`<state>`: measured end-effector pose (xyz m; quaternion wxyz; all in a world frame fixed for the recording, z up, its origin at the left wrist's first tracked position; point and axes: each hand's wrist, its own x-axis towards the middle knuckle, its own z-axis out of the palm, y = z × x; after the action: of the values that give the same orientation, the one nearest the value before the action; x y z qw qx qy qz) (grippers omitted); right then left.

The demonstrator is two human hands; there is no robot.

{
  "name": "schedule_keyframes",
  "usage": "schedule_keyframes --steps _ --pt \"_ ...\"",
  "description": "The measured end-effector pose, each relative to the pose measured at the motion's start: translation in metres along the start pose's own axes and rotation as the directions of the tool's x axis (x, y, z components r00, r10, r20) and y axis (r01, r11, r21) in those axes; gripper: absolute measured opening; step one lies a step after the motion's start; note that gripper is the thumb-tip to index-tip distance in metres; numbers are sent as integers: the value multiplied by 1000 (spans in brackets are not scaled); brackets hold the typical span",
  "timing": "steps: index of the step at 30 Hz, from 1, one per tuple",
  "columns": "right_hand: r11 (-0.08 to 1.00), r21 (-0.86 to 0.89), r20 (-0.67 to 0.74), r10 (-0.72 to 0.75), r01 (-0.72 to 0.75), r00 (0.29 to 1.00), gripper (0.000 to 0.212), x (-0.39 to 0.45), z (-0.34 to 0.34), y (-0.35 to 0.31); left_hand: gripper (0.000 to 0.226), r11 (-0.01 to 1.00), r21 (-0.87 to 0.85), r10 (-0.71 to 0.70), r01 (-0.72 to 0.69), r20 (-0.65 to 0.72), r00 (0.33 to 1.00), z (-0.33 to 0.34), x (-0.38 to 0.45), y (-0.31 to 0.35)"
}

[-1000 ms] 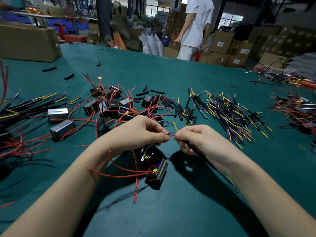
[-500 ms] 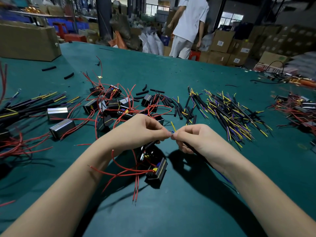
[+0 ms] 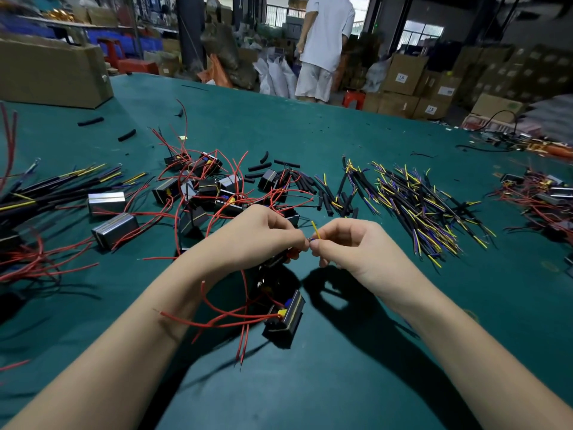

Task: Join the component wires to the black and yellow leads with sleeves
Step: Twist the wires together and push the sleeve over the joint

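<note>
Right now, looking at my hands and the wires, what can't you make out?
Head view only:
- Wire joint between left hand and right hand: hidden by fingertips, too small.
- Lead under the right hand: covered by the palm; only its yellow tip shows.
- Pile of red wires: cut off by left edge.

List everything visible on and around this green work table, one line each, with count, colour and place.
green felt-covered table: one, fills the view.
small black box component with red wires: one, below the hands.
yellow lead: one, between both grips.
pile of black box components with red wires: many, left of centre.
silver metal blocks: two, left.
heap of black, yellow and blue leads: many, right.
loose black sleeves: several, centre.
brown cardboard box: one, far left.
person in white: one, beyond the table.
left hand: pinching wire.
right hand: pinching the lead.
</note>
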<state>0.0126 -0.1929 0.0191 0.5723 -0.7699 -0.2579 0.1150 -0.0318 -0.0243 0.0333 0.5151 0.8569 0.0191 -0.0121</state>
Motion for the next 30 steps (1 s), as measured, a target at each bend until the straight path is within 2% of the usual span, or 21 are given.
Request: schedule_keyframes --steps 5,8,10,12,15,18,22,26,30 --pt "973 -187 -76 -153 136 985 13 0 6 0 17 999 -40 -37 37 11 999 -3 1 -1" --pt "990 -123 -98 -76 64 992 16 3 3 1 11 998 2 60 -60 17 998 0 2 -3" --pt "996 -84 -78 -6 -1 997 16 4 1 2 9 977 123 176 -175 -2 984 4 1 -3" --pt "997 -39 -63 58 -60 996 20 4 0 2 21 907 294 320 -301 -19 947 6 0 -4" --pt "985 34 -41 172 -170 984 30 4 -3 2 20 722 535 520 -438 -3 854 6 -3 -3" --pt "950 95 -11 299 -297 954 32 5 -4 3 13 544 700 646 -463 2 763 7 -3 -4" --pt "862 298 48 415 -410 908 22 7 -5 0 6 428 793 714 -434 -3 700 12 0 -3" --pt "837 334 69 437 -434 897 20 8 -6 -1 13 422 812 718 -403 -27 696 14 1 -3" --pt "870 280 46 411 -407 910 15 8 -6 0 18 517 761 663 -391 -68 745 15 -1 -3"
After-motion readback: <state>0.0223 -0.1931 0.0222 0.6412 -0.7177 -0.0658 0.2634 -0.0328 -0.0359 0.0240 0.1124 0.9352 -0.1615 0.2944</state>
